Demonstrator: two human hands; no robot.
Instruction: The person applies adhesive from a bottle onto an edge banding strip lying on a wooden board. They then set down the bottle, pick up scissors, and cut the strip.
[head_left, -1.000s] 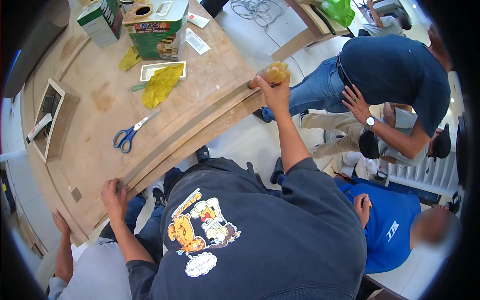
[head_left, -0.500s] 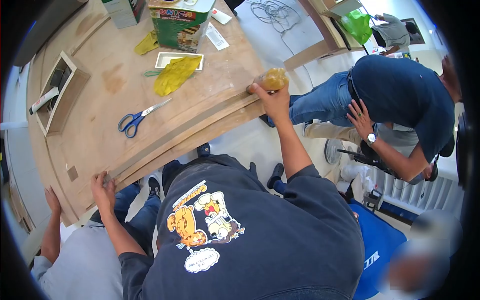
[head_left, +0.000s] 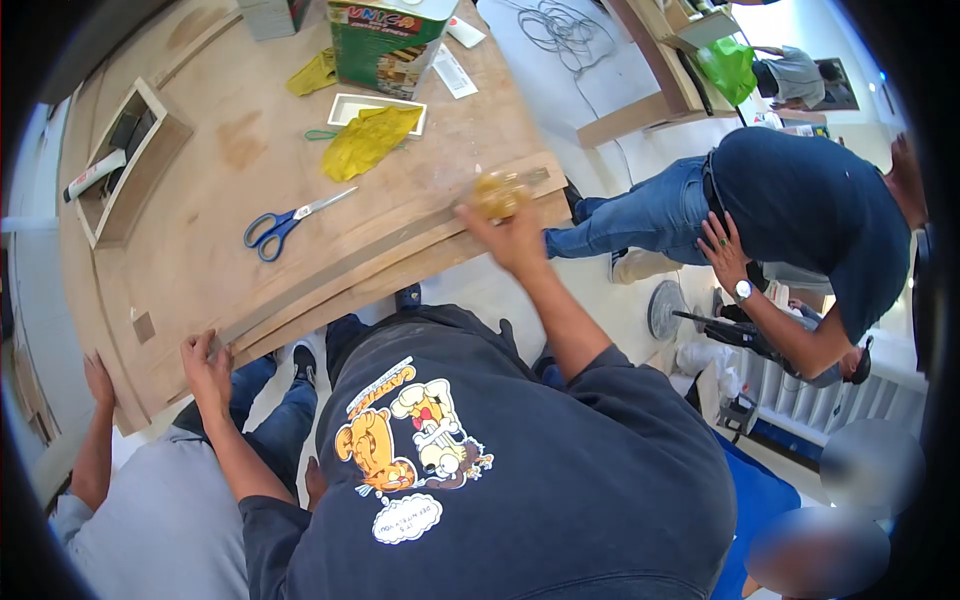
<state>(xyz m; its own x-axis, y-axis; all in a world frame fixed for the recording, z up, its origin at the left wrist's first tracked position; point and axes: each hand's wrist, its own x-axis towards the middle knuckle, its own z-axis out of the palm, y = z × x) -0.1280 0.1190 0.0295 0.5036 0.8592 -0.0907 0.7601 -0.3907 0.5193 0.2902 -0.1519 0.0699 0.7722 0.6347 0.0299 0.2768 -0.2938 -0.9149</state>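
Note:
My right hand [head_left: 510, 240] is closed round a clear plastic bottle [head_left: 498, 193] with yellowish contents, blurred by motion. It is held over the right part of a long wooden strip [head_left: 390, 240] with a grey-brown band along it. At the strip's left end, the curled fingers of my left hand [head_left: 207, 372] hold its near edge. Blue-handled scissors [head_left: 270, 236] lie on the wooden table [head_left: 190, 270] beyond the strip. Farther back, a yellow cloth [head_left: 368, 143] lies partly over a small white tray [head_left: 345, 106].
A green Unica can [head_left: 385, 50] stands at the back. On the left, an open wooden box [head_left: 120, 215] holds a white tube [head_left: 95, 177]. Another person's hand [head_left: 98, 380] touches the table's left edge. A person in jeans [head_left: 640, 205] leans at the right.
My right hand has moved left along the strip with the bottle. My left hand stays at the strip's left end. The view has shifted slightly.

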